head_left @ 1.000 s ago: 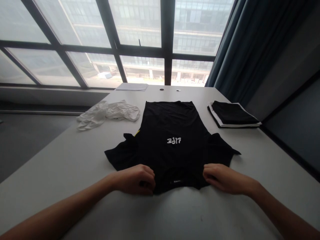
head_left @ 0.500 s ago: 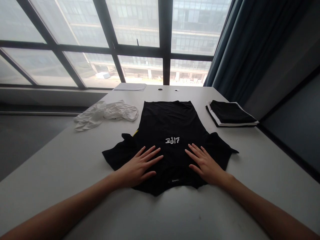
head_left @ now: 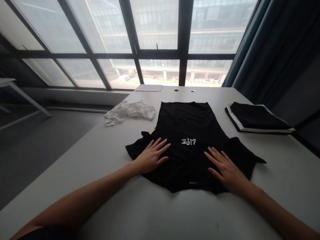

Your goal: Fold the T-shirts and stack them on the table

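Observation:
A black T-shirt (head_left: 185, 123) lies spread flat on the white table (head_left: 160, 216), its neckline toward me and its hem at the far end. White lettering on its middle appears upside down from here. My left hand (head_left: 151, 156) rests flat on the left part of the shirt near the sleeve, fingers spread. On the right part lies my right hand (head_left: 225, 168), also open with its fingers apart. Both palms face down on the cloth, and neither hand grips it. A bit of yellow shows at the shirt's left edge.
A crumpled white cloth (head_left: 130, 111) lies left of the shirt. To the right is a folded stack of black and white fabric (head_left: 258, 116). Paper sheets (head_left: 149, 88) lie at the table's far edge, before the windows. A blue curtain (head_left: 252, 50) hangs at right.
The camera view has turned left, so everything sits farther right in the picture. My left hand has slid slightly outward toward the left sleeve. Both hands stay flat on the shirt.

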Tool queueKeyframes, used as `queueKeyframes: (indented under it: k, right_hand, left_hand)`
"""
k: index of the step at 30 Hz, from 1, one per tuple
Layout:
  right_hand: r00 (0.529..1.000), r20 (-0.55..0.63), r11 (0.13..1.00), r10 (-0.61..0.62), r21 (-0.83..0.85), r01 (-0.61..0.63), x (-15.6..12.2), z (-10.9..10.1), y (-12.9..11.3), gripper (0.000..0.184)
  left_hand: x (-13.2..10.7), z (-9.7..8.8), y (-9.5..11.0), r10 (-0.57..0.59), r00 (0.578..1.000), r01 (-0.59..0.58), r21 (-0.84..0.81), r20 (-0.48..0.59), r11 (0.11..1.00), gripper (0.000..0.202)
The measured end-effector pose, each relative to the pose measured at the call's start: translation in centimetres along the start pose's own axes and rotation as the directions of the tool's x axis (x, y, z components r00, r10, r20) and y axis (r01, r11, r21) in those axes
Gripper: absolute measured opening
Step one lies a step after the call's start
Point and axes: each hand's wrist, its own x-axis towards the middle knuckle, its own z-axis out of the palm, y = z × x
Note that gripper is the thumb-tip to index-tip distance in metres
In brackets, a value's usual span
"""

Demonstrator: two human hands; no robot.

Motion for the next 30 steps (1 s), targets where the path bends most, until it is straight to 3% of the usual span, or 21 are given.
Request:
queueKeyframes:
  k: [3,5,8,10,12,14,18,20,26,30]
  right_hand:
    - [1.000,-0.005,1.000,-0.004,-0.007,0.004,0.0,0.2,0.2,0.064]
    - [1.000,0.001,1.000,-0.008,-0.012,0.008,0.0,0.1,0.2,0.064]
    - [1.000,0.000,1.000,-0.009,-0.007,0.009,0.0,-0.1,0.1,0.065]
    - [1.000,-0.002,1.000,-0.005,-0.002,0.005,0.0,-0.1,0.1,0.065]
    - [1.000,0.002,1.000,-0.002,-0.002,0.002,0.0,-0.1,0.1,0.064]
    - [1.000,0.010,1.000,-0.003,-0.005,0.003,0.0,0.0,0.0,0.064]
    - [1.000,0.013,1.000,0.002,0.003,-0.002,0.0,-0.2,0.0,0.064]
    - [1.000,0.002,1.000,0.002,0.027,-0.002,0.0,-0.4,0.3,0.060]
    - [0.987,-0.155,0.999,0.050,0.016,-0.048,0.7,-0.7,2.2,0.057]
    - [0.995,-0.069,0.996,0.072,-0.040,-0.075,0.3,-0.3,2.4,0.057]
  left_hand:
    - [0.2,-0.7,-0.3,-0.129,0.990,0.130,0.019,-0.054,0.991,0.063]
    - [0.1,-1.3,0.3,-0.133,0.983,0.135,0.007,-0.124,0.991,0.058]
    - [-0.4,-1.7,2.5,0.045,0.990,-0.051,-0.045,-0.131,0.998,0.054]
    - [-0.9,-1.5,3.8,0.182,0.982,-0.186,-0.095,-0.049,0.978,0.060]
    - [-1.2,-1.3,4.4,0.243,0.970,-0.238,-0.139,0.018,0.961,0.066]
    - [-1.1,-1.2,4.1,0.234,0.972,-0.227,-0.165,0.021,0.960,0.065]
    - [-0.1,-1.6,2.1,0.045,0.993,-0.062,-0.157,-0.109,0.986,0.050]
    - [0.3,-1.5,1.1,-0.006,0.991,-0.011,-0.129,-0.135,0.992,0.051]
    - [0.2,0.0,0.3,0.064,0.998,-0.064,-0.045,-0.008,0.997,0.062]
    - [0.0,0.0,0.3,0.067,0.998,-0.067,-0.020,-0.013,0.998,0.062]
